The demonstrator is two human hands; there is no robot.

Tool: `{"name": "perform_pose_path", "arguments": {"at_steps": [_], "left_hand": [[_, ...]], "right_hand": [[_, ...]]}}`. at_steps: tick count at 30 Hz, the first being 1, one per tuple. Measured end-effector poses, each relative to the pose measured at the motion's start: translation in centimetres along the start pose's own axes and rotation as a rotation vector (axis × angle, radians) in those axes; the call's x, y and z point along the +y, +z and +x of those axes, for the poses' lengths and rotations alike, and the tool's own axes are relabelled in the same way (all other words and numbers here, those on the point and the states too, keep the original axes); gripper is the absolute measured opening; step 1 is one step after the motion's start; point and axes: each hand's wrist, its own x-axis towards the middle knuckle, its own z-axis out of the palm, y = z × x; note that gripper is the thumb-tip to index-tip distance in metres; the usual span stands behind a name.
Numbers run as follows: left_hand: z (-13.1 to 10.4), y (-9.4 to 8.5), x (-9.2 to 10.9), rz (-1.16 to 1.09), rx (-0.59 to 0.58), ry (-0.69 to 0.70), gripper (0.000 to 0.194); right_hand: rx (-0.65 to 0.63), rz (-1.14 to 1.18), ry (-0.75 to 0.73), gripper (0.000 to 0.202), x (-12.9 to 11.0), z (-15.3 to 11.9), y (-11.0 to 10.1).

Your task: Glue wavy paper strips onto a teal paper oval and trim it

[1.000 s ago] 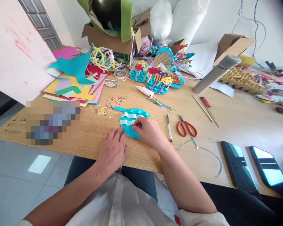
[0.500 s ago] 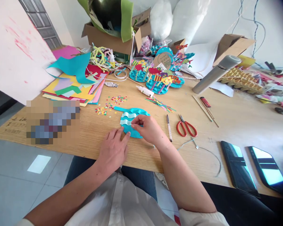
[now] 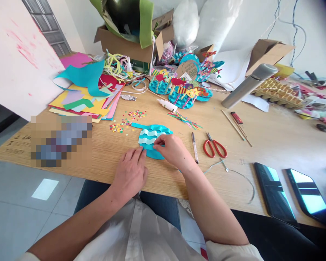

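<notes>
teal paper disc [image 3: 152,139] with wavy white and blue strips lies flat on wooden table [image 3: 274,145], near front edge, between both hands. judged light, thin, floppy, easily creased; glued strips likely shift if pushed; best held flat by rim. left hand [image 3: 130,174] open, palm down, fingertips pressing disc's lower left edge. right hand [image 3: 172,150] half-curled, fingertips pinched down on strip at disc's right side. further right: marker [image 3: 195,146], red scissors [image 3: 214,146].
</notes>
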Motion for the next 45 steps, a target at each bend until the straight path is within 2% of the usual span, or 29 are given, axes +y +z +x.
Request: {"name": "perform_pose_path", "arguments": {"at_steps": [7,22,31,45], "left_hand": [[0.0,-0.1,0.0,-0.002,-0.005,-0.003,0.040],[0.1,-0.1,0.1,-0.025,-0.007,-0.002,0.030],[0.1,-0.5,0.8,0.042,-0.103,-0.008,0.051],[0.6,-0.6,1.7,0.090,-0.134,-0.054,0.053]], "right_hand": [[-0.027,-0.208,0.003,0.011,-0.3,-0.1,0.3],[-0.063,-0.250,0.039,0.017,-0.8,-0.4,0.5],[-0.061,-0.260,0.042,0.018,-0.7,-0.3,0.7],[-0.069,-0.354,0.011,0.027,-0.9,-0.6,1.0]]}}
